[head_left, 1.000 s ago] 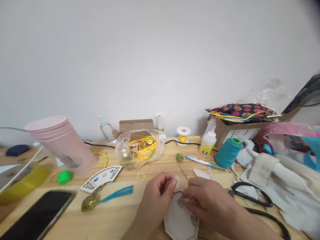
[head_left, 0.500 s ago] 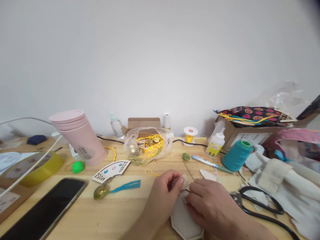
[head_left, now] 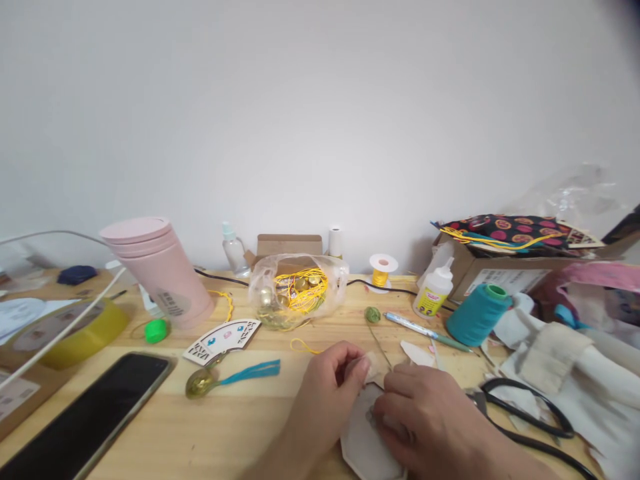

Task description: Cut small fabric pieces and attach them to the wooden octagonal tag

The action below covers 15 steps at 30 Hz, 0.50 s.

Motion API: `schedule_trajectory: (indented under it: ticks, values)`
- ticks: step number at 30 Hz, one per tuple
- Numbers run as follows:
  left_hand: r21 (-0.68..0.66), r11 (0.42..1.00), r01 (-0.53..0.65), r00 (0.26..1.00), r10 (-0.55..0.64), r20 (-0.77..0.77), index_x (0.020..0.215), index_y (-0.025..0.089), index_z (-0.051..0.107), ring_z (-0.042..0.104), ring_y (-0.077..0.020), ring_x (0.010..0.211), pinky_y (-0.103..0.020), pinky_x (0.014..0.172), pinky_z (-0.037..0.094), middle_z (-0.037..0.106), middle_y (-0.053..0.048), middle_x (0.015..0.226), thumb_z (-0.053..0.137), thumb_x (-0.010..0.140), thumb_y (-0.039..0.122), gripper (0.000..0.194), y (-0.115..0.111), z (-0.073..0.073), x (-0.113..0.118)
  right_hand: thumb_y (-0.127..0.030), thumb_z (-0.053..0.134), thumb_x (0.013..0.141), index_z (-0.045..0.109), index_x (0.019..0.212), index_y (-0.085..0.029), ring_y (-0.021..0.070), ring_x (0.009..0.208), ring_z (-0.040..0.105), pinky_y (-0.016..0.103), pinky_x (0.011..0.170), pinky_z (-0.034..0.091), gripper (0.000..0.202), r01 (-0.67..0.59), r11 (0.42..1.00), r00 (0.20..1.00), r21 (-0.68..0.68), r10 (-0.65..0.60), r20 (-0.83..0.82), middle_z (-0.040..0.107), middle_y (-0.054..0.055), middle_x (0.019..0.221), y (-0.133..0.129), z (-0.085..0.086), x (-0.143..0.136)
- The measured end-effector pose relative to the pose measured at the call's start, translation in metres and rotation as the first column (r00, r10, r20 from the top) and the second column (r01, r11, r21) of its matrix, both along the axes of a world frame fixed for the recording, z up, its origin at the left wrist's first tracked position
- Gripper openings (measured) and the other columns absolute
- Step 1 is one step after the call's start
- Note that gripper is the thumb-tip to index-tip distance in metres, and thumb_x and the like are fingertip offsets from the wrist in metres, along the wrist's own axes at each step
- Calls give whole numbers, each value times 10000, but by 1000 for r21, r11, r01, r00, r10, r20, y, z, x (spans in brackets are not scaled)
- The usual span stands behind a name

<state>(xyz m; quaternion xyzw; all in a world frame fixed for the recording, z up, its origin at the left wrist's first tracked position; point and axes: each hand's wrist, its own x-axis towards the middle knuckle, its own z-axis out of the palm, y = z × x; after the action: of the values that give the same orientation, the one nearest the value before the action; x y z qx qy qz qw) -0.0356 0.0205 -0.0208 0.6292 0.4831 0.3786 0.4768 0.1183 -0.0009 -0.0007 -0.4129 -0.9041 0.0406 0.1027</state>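
Observation:
Pinched between the thumb and fingers of my left hand (head_left: 333, 393) is a small pale scrap (head_left: 369, 367), thin like fabric or paper. Below it lies a whitish octagonal piece (head_left: 363, 433) with a raised rim, partly covered by both hands. My right hand (head_left: 425, 413) has its fingers curled over this piece's right side, and what its fingertips hold is hidden. A small grey detail shows on the piece beside those fingertips. From near the right hand a thin olive cord (head_left: 381, 345) runs up to a small green knotted ball (head_left: 372, 314).
Black-handled scissors (head_left: 530, 413) lie right of my right hand, by white fabric (head_left: 565, 360). Behind are a glue bottle (head_left: 434, 290), a teal thread cone (head_left: 479, 313) and a bag of yellow cord (head_left: 300, 290). Leftward are a fan-shaped ornament (head_left: 223, 341), a phone (head_left: 90, 417) and a pink tumbler (head_left: 160, 273).
The view has shifted very slightly. My right hand has moved a little to the right and down, while the left keeps its pinch on the pale scrap.

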Motion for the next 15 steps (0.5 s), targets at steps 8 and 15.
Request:
schedule_trajectory:
  ticks: [8, 15]
  values:
    - [5, 1000, 10, 1000, -10, -5, 699, 176, 530, 457, -123, 590, -220, 555, 369, 486, 42, 599, 459, 796, 315, 183, 0, 1, -1, -120, 544, 708, 561, 637, -192, 145, 589, 508, 284, 517, 285, 103, -101, 987, 993, 127, 93, 69, 622, -18, 642, -1, -7, -7]
    - [7, 1000, 16, 1000, -16, -10, 704, 177, 539, 448, -122, 579, -219, 543, 358, 485, 43, 593, 462, 792, 301, 171, 0, 2, -1, -132, 516, 711, 581, 619, -202, 124, 573, 522, 262, 512, 303, 133, -109, 993, 994, 53, 108, 25, 620, -20, 625, -4, -3, -6]
